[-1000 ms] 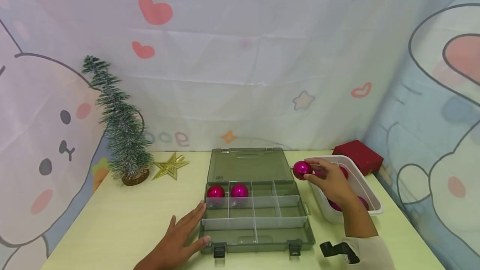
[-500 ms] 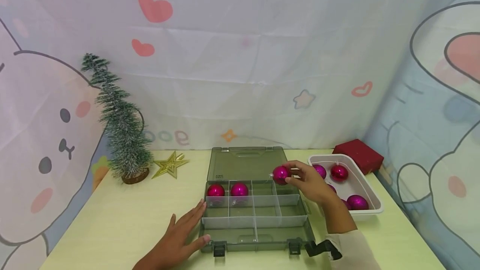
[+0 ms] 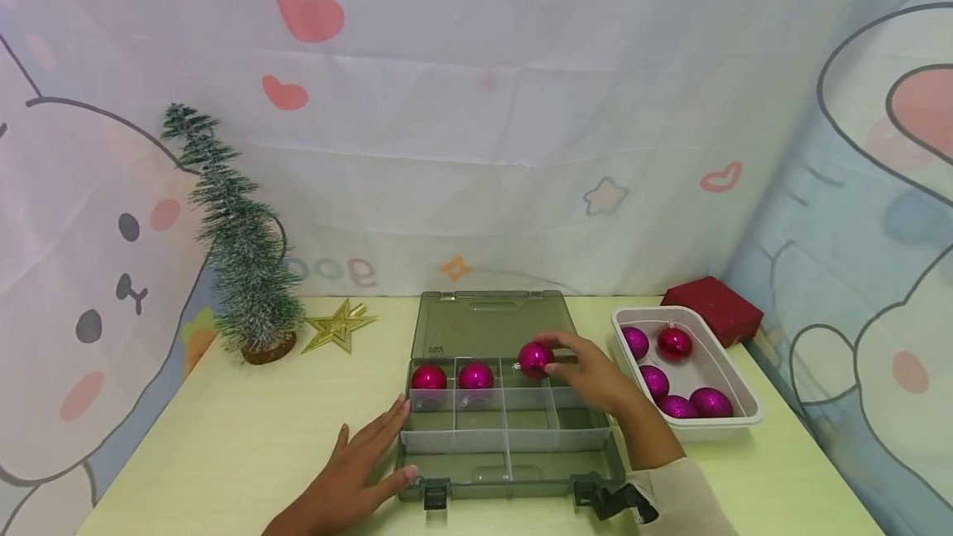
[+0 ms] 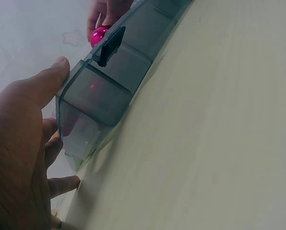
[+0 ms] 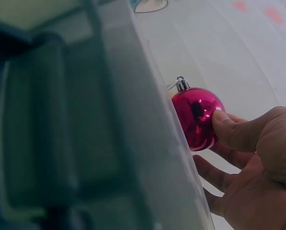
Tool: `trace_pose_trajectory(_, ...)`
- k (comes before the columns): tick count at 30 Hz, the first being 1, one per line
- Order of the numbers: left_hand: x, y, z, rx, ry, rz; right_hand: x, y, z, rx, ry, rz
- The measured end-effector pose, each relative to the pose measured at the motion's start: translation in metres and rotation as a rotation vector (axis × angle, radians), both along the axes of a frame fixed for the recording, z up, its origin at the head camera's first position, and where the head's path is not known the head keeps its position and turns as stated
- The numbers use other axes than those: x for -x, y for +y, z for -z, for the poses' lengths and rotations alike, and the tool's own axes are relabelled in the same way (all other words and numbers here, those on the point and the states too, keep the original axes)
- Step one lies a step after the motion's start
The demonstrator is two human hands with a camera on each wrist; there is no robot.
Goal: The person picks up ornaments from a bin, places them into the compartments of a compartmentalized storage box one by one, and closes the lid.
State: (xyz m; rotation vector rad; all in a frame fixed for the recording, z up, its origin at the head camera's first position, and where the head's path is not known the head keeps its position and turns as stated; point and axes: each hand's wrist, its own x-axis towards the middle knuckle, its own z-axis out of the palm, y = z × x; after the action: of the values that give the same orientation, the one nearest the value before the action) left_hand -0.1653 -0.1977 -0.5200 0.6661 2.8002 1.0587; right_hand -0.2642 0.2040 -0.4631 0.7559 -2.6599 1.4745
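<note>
My right hand (image 3: 591, 370) pinches a shiny magenta Christmas bauble (image 3: 534, 360) between thumb and fingers, over the third back compartment of a grey-green divided plastic box (image 3: 514, 490). The right wrist view shows the bauble's silver cap (image 5: 182, 85) pointing away from the palm. Two baubles sit in the back row: a shiny red-pink bauble (image 3: 428, 379) in the first compartment and a magenta bauble (image 3: 476, 377) in the second. My left hand (image 3: 357, 470) rests against the box's left side, fingers extended; its thumb lies at the box edge in the left wrist view.
A white tub (image 3: 737, 379) right of the box holds several purple glitter baubles and one shiny red bauble (image 3: 674, 343). Behind it lies a dark red box (image 3: 713, 310). At the back left stand a small artificial tree (image 3: 249, 271) and a gold star (image 3: 339, 327). The lid (image 3: 491, 325) lies back.
My right hand has carried the magenta bauble leftward from the tub to above the third back compartment. My left hand has stayed at the box's left side.
</note>
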Motion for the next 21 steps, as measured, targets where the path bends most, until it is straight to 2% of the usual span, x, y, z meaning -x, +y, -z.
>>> trace_pose_trajectory(10,0.0,0.001,-0.001,-0.004,-0.034,0.008,-0.005,-0.009,0.002,-0.134,0.032,0.029)
trace_pose_trajectory(13,0.001,0.001,-0.001,-0.006,-0.041,0.01,-0.005,-0.01,0.002,-0.177,0.069,0.028)
trace_pose_trajectory(17,0.0,0.001,-0.002,0.003,-0.021,0.008,-0.001,-0.013,0.002,-0.219,0.123,-0.006)
trace_pose_trajectory(21,0.0,0.0,-0.002,0.004,-0.016,0.004,0.002,-0.016,0.003,-0.249,0.137,-0.052)
